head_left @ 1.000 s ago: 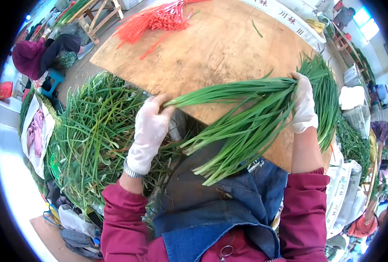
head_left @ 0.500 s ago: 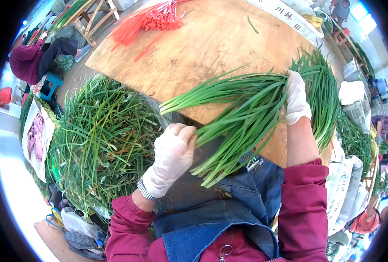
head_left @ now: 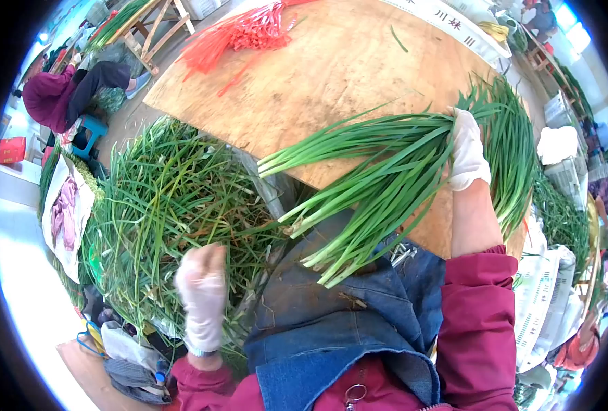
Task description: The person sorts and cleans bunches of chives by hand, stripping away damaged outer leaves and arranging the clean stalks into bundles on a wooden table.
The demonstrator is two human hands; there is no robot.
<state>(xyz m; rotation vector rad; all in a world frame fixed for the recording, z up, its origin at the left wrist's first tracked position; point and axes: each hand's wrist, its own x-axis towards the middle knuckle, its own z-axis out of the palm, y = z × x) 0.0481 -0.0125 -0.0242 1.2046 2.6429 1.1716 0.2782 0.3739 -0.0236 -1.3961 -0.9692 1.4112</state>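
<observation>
My right hand (head_left: 470,152), in a white glove, is closed around a bunch of garlic chives (head_left: 386,164) near their green leaf ends. Their pale cut ends fan out to the left, past the edge of the wooden table (head_left: 345,61) and over my denim apron (head_left: 318,322). Just beyond that hand lies another heap of chives (head_left: 513,157). Above the large pile of loose chives (head_left: 160,205) is my gloved left hand (head_left: 203,291), slightly blurred, its fingers curled. Whatever those fingers hold, if anything, is hidden.
Red plastic ties (head_left: 249,38) lie at the table's far left. A white crate (head_left: 448,24) stands along its far edge. On the left, a person (head_left: 51,96) sits by a blue stool (head_left: 88,133). White printed sacks (head_left: 540,294) are at the right.
My left hand has let go of the chive ends and moved left and down over the loose pile. My right hand still grips the bunch in nearly the same place.
</observation>
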